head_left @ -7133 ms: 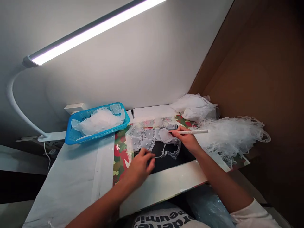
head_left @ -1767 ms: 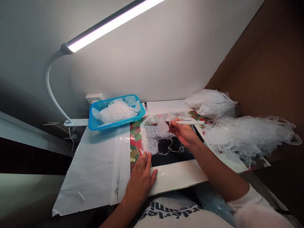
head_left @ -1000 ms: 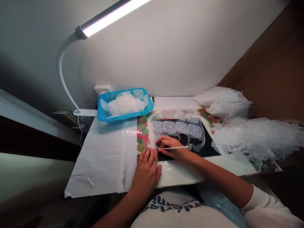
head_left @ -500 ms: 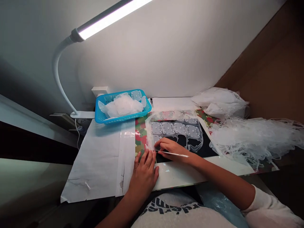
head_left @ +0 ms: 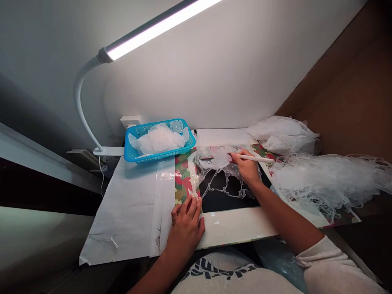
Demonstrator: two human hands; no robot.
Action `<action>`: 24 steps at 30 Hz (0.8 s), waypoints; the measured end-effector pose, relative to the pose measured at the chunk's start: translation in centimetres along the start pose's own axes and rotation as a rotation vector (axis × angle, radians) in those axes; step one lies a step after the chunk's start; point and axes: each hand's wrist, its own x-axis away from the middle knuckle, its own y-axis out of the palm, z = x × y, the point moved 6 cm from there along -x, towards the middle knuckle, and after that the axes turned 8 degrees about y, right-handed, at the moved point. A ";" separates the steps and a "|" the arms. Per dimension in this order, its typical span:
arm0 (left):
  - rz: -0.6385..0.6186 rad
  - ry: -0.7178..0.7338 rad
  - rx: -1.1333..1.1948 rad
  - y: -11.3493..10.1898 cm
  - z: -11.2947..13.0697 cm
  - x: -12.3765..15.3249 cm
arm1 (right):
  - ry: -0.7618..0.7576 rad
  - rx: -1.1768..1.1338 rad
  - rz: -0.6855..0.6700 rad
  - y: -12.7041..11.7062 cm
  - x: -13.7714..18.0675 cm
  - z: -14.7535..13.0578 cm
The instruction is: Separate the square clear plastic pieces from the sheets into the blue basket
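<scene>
- Across the front of my light shirt [head_left: 245,283] runs bold dark lettering [head_left: 226,274], bent and broken by folds.
- In one line I make out what looks like "rderle"; its ends are lost in the cloth.
- Another line leaves only a fragment, perhaps "mi"; I cannot read a whole word.

Right fingers [head_left: 238,159] hold white stick [head_left: 260,159], left fingers [head_left: 191,209] on patterned board [head_left: 183,175].

Some parts we can't see
The right hand [head_left: 247,168] hides bits of the plastic web [head_left: 226,185] and white stick [head_left: 259,158]. The lamp [head_left: 165,30] goes off the top, the scrap pile [head_left: 330,183] off the right, the shirt [head_left: 220,282] off the bottom.
</scene>
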 end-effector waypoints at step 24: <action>-0.155 -0.690 1.915 -0.5 1.1 -7.4 | 0.518 -0.658 -0.412 -2.2 9.5 -1.5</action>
